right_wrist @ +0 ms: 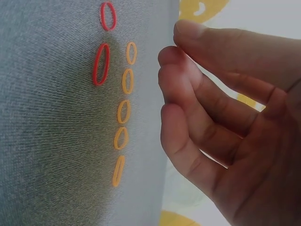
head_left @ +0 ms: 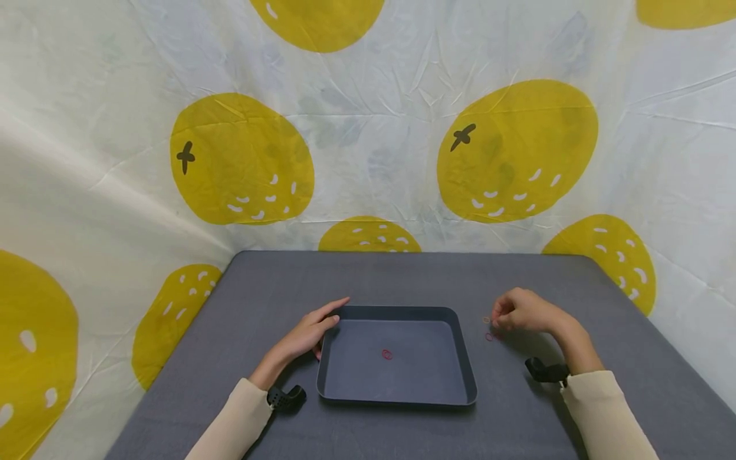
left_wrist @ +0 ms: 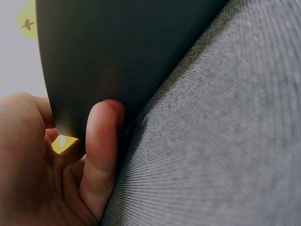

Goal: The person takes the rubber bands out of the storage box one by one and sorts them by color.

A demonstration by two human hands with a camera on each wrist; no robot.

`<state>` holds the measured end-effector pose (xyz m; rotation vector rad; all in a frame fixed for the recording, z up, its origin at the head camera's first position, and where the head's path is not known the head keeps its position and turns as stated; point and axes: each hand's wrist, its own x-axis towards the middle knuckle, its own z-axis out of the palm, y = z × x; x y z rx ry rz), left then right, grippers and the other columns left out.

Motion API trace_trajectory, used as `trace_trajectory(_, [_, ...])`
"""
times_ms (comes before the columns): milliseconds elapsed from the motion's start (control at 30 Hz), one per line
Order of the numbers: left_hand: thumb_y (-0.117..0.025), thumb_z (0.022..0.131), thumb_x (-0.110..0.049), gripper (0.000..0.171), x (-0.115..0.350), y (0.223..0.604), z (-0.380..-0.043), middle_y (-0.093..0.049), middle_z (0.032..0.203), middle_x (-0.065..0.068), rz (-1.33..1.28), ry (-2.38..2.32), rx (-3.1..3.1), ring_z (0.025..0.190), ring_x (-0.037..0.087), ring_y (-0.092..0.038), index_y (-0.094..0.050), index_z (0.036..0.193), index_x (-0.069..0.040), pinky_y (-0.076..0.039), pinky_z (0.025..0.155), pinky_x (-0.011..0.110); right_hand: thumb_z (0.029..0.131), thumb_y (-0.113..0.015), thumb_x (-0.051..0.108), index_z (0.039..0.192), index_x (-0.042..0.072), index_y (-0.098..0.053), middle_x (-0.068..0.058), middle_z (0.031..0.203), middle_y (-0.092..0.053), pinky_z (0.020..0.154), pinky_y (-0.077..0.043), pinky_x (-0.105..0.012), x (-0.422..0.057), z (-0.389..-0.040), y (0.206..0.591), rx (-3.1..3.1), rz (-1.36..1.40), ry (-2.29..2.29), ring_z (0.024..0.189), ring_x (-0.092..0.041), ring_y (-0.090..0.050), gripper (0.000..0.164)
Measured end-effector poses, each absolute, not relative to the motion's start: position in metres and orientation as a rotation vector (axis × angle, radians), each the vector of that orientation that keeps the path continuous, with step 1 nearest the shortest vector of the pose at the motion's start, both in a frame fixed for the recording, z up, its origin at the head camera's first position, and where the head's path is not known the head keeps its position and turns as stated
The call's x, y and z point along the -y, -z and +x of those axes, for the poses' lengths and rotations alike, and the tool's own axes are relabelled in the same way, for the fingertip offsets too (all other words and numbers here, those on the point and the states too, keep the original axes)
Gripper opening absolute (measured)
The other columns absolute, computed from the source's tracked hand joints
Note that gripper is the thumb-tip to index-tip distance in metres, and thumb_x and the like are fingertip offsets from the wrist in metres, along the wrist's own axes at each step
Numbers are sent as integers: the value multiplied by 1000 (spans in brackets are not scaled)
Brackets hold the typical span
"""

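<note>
My left hand [head_left: 307, 335] grips the left far corner of a dark grey tray [head_left: 425, 380]. The thumb lies over its rim, and in the left wrist view a finger [left_wrist: 102, 141] presses the outer wall. Red rubber bands [head_left: 387, 354] lie inside the tray near its middle. To the tray's right, my right hand [head_left: 526, 311] hovers close over the table, fingers loosely bent and thumb near the index fingertip, no band showing between them. Beside those fingers in the right wrist view are two red rubber bands [right_wrist: 101, 64] and a row of several orange rubber bands [right_wrist: 123, 112].
The table [head_left: 276, 275] has a grey cloth top. Behind it and along the sides hangs a pale curtain [head_left: 374, 153] printed with large yellow fruit. A black wrist camera [head_left: 285, 397] is strapped to the left wrist, and another [head_left: 545, 370] to the right.
</note>
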<state>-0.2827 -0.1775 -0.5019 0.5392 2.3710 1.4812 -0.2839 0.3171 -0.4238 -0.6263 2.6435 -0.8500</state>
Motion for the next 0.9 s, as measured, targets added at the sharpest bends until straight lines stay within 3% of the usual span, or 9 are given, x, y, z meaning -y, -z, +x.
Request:
trace_trajectory(633, [-46,112,-31,49,177,502,-282,-39,164,16,531,-1469,-2390,38,21,-52,-38,161,-34,-56,44,42,94,-72,9,89,7,-76,-5,79,-71,56,-45,-25,-306,-277,412,-2708,-652,829,64,-7,-53,6])
trace_trajectory(900, [-42,113,-21,50,175,489,-276,-36,164,21,551,-1462,-2373,38,22,-52,-35,163,-21,-56,44,44,94,-74,14,91,8,-75,1,77,-68,55,-45,-26,-292,-277,406,-2722,-697,818,62,-7,-51,7])
